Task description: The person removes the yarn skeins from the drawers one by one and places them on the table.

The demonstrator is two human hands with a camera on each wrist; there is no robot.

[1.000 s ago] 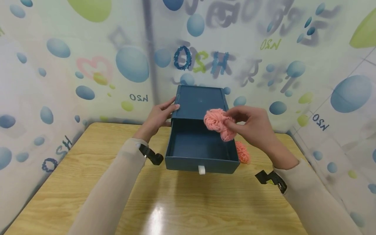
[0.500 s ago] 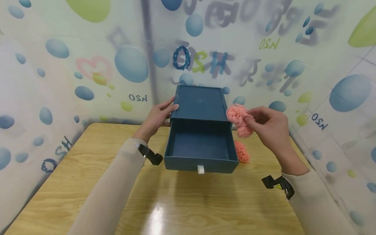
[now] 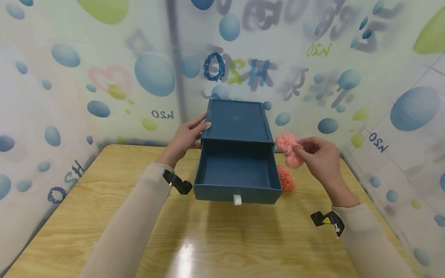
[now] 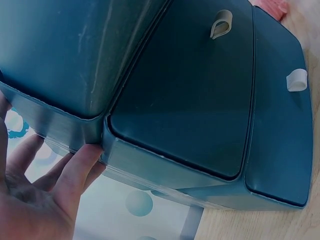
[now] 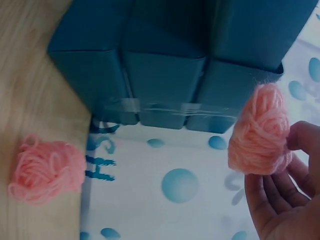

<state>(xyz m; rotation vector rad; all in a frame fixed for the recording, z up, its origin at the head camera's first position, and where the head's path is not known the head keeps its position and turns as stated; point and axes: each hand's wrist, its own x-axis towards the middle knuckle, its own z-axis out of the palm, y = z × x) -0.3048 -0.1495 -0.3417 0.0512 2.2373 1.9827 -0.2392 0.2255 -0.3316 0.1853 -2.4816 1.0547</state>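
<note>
A dark blue drawer unit (image 3: 238, 121) of three stacked drawers stands at the back of the table, its top drawer (image 3: 236, 170) pulled out with nothing inside. My left hand (image 3: 185, 139) rests against the unit's left side; in the left wrist view its fairly straight fingers (image 4: 82, 162) touch the side edge. My right hand (image 3: 321, 158) pinches a small pink yarn skein (image 3: 290, 150) between thumb and fingers. It hangs in the air just right of the unit, outside the drawer. A second, deeper pink skein (image 3: 286, 178) lies on the table beside the unit, partly hidden by the drawer.
The wooden table (image 3: 222, 243) reaches to a wall (image 3: 114, 42) printed with blue and green drops, close behind the unit. White pull tabs (image 4: 297, 80) stick out from the lower drawers. Another tab (image 3: 237, 200) is on the open drawer's front.
My right hand has carried the pinched skein from above the open drawer out to the right, then slightly lower. My left hand has stayed on the unit's side.
</note>
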